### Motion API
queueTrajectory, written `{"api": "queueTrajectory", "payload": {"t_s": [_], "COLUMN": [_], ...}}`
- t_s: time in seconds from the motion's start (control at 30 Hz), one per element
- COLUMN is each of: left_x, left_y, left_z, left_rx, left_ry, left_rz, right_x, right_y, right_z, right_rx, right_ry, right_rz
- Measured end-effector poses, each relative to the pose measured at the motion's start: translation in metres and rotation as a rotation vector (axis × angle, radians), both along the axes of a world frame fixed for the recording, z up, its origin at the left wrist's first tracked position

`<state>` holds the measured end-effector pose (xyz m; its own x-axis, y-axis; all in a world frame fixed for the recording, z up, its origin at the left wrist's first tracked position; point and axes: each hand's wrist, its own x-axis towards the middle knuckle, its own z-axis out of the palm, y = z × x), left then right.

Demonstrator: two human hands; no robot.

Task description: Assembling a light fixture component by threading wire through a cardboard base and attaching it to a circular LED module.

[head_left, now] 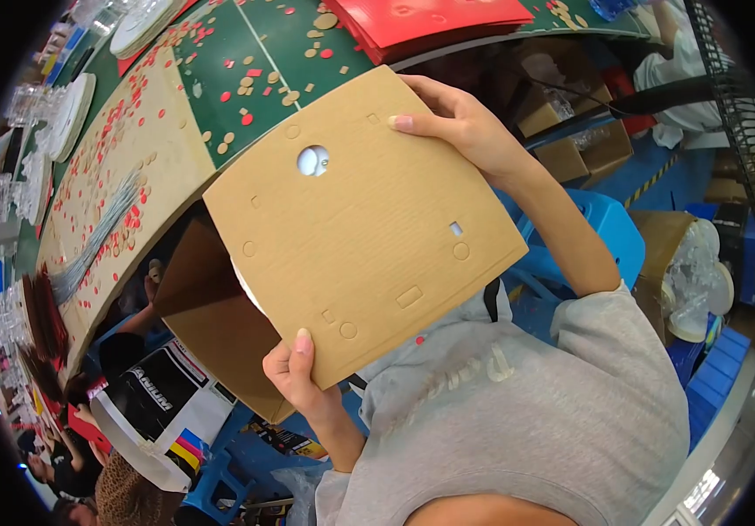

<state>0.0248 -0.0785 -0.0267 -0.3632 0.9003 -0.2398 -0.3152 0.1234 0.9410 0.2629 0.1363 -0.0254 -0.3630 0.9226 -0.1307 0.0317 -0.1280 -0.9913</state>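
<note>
My left hand (303,386) sits at about six o'clock under the cardboard panel (364,232), thumb flat on the brown face near its lower corner, the other fingers curled out of sight behind it. That is a pinch on one corner only. If it loosens, I judge the panel would swing down and the folded brown flap (211,307) at eight o'clock, with the white disc (246,285) showing at its edge, could slide out toward the floor.

The panel itself is held up in the air, tilted, between my chest and the table (145,140), its punched round hole (312,160) near twelve o'clock. Pressing too hard on the scored shapes might pop or crease them.

My right hand (456,118) reaches over at one o'clock, arm bent sharply at the elbow, thumb lying along the panel's top corner and fingers wrapped over the far edge. Both grips are closed on the same sheet at opposite corners; pulling them apart or twisting could bow the cardboard. The table beyond is strewn with red and tan punch-outs (246,96), so setting the panel down there could catch loose bits underneath.
</note>
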Motion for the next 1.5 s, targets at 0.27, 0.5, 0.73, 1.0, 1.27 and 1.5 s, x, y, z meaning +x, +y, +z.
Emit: {"api": "queueTrajectory", "payload": {"t_s": [0.27,0.5,0.73,1.0,1.27,1.5], "left_x": [-0.002,-0.006,-0.027,-0.023,-0.033,-0.020], "left_y": [-0.002,-0.001,-0.008,-0.001,0.003,0.056], "left_z": [0.000,0.006,0.000,0.009,0.016,0.032], "left_rx": [-0.002,-0.074,-0.077,-0.164,-0.184,0.081], "left_ry": [-0.013,0.000,-0.006,0.008,0.066,0.519], "left_rz": [-0.034,-0.042,-0.152,-0.082,-0.154,-0.075], "right_x": [-0.002,-0.007,0.003,-0.002,-0.002,-0.004], "right_y": [0.012,0.004,0.000,-0.006,-0.009,-0.012], "right_z": [-0.004,0.008,-0.001,-0.009,-0.001,-0.003], "right_rx": [0.234,0.207,0.149,0.133,0.131,0.159], "right_ry": [-0.307,-0.452,-0.185,-0.138,-0.144,-0.180], "right_rz": [-0.025,-0.044,0.056,-0.030,-0.025,-0.017]}}
